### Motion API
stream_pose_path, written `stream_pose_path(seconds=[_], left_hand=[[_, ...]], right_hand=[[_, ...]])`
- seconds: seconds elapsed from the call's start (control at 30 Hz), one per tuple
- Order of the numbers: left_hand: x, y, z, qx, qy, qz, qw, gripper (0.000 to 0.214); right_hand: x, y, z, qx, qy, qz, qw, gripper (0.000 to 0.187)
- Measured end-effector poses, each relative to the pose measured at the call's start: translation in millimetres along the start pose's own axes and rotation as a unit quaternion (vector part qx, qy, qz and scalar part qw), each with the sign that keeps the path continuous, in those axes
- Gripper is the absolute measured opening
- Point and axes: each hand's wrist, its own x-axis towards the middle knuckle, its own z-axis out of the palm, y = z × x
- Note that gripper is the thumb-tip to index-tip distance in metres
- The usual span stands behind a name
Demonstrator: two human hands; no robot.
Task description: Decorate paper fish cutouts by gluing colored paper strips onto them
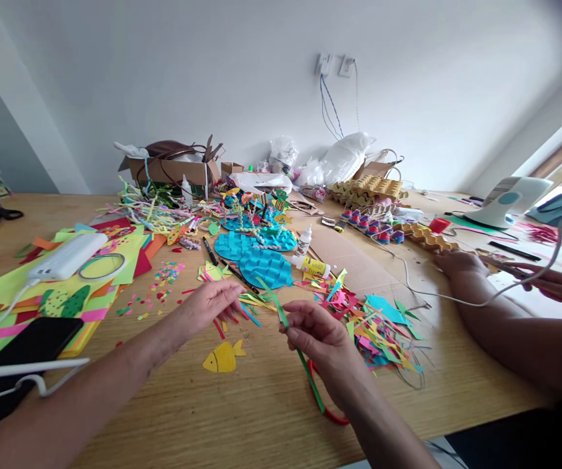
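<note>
My right hand [310, 332] is closed in a pinch on a long green paper strip [273, 299] that sticks up to the left and runs down below my wrist. My left hand [212, 301] rests on the wooden table [261, 404], fingers loosely spread over thin coloured paper strips [249, 309]. A yellow paper fish [222, 357] lies just in front of both hands. Blue scalloped paper discs [264, 266] lie beyond.
Another person's hands [461, 264] work at the right near a white cable [456, 299]. Paper scraps [373, 326], glue bottles [312, 265], a power bank [68, 256], a black phone [31, 342], coloured sheets, cardboard boxes and egg trays [366, 187] crowd the table.
</note>
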Motion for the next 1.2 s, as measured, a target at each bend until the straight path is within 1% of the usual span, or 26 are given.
stream_pose_path(seconds=[0.03,0.07,0.1,0.13,0.17,0.2,0.33,0.5,0.7,0.8,0.9,0.97,1.03,1.07,1.1,1.13,1.2], left_hand=[[-7.9,4.7,4.4,-0.137,-0.049,-0.061,0.987,0.038],[-14.8,8.2,8.4,-0.255,-0.076,-0.113,0.957,0.036],[-20.4,10.4,11.8,-0.333,-0.075,-0.137,0.93,0.035],[-24.8,11.4,14.3,-0.397,-0.07,-0.157,0.902,0.033],[-27.9,11.5,16.0,-0.43,-0.058,-0.164,0.886,0.031],[-30.1,10.8,16.9,-0.444,-0.045,-0.166,0.88,0.029],[-35.3,7.4,16.3,-0.435,-0.018,-0.178,0.882,0.026],[-42.1,6.2,17.7,-0.445,-0.029,-0.184,0.876,0.027],[-41.8,2.3,19.8,-0.421,0.013,-0.194,0.886,0.032],[-43.5,1.7,17.2,-0.406,0.006,-0.202,0.891,0.031],[-51.0,2.2,14.3,-0.398,-0.007,-0.209,0.893,0.029],[-58.5,2.1,14.1,-0.396,-0.018,-0.218,0.892,0.028],[-66.7,0.9,15.8,-0.395,-0.026,-0.234,0.888,0.029],[-70.5,-0.2,17.1,-0.398,-0.029,-0.242,0.885,0.029],[-74.0,-1.4,18.4,-0.401,-0.029,-0.249,0.881,0.029],[-77.0,-2.6,19.5,-0.408,-0.027,-0.255,0.876,0.029],[-81.3,-4.0,20.2,-0.424,-0.023,-0.259,0.868,0.028]], right_hand=[[-4.3,0.1,4.6,0.008,-0.013,0.004,1.0,0.028],[-8.0,1.4,9.2,0.014,-0.026,0.01,1.0,0.026],[-11.1,4.0,13.5,0.016,-0.039,0.02,0.999,0.025],[-13.7,7.3,17.4,0.017,-0.048,0.029,0.998,0.024],[-15.9,10.9,20.6,0.019,-0.053,0.038,0.998,0.024],[-17.8,14.3,23.3,0.022,-0.056,0.047,0.997,0.025],[-23.6,21.5,28.9,0.031,-0.065,0.088,0.994,0.029],[-27.2,26.6,32.4,0.03,-0.078,0.108,0.991,0.031],[-32.4,35.2,35.5,0.036,-0.102,0.103,0.989,0.031],[-36.4,31.2,34.7,0.07,-0.132,0.093,0.984,0.028],[-39.0,31.0,33.5,0.114,-0.157,0.079,0.978,0.025],[-40.4,35.2,34.2,0.112,-0.167,0.073,0.977,0.022],[-41.8,40.6,36.5,0.044,-0.167,0.04,0.984,0.019],[-42.6,42.8,38.0,-0.017,-0.167,0.008,0.986,0.016],[-43.3,44.5,39.7,-0.09,-0.165,-0.036,0.982,0.013],[-43.9,45.5,41.2,-0.166,-0.159,-0.088,0.969,0.014],[-44.7,46.1,43.3,-0.292,-0.137,-0.188,0.928,0.025]])
